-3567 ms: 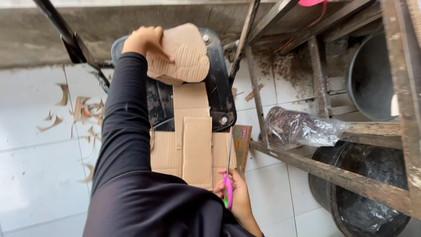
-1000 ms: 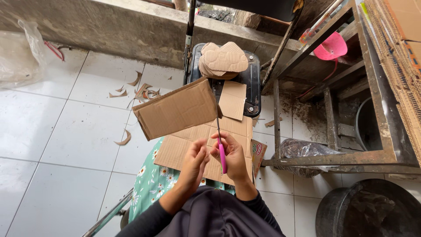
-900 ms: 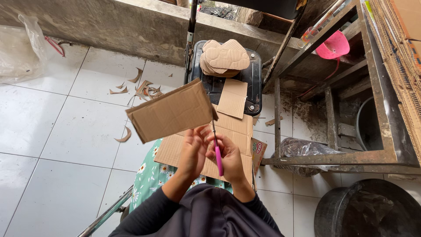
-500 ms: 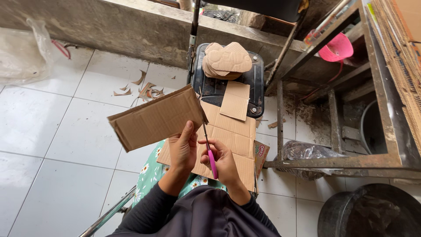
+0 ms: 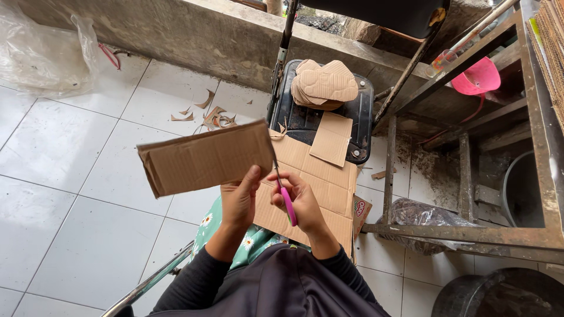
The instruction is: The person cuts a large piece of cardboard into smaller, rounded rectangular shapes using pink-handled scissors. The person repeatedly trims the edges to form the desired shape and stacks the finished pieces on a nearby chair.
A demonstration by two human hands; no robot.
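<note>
— Left hand clamped on the lower right edge of the cardboard strip; right hand closed round the pink-handled scissors, blades at the strip's right end.
— Best done how?
— Probably short snips, strip held taut, thumb clear of the blades.
— Lie of the strip?
— Raised over the lap; long axis from 9 to 3 o'clock, right end slightly higher.

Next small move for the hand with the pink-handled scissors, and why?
Probably close the blades and push the cut on into the board. The right hand holds the pink-handled scissors with the blades at the right edge of the brown rectangular cardboard piece, which the left hand grips from below at its lower edge.
</note>
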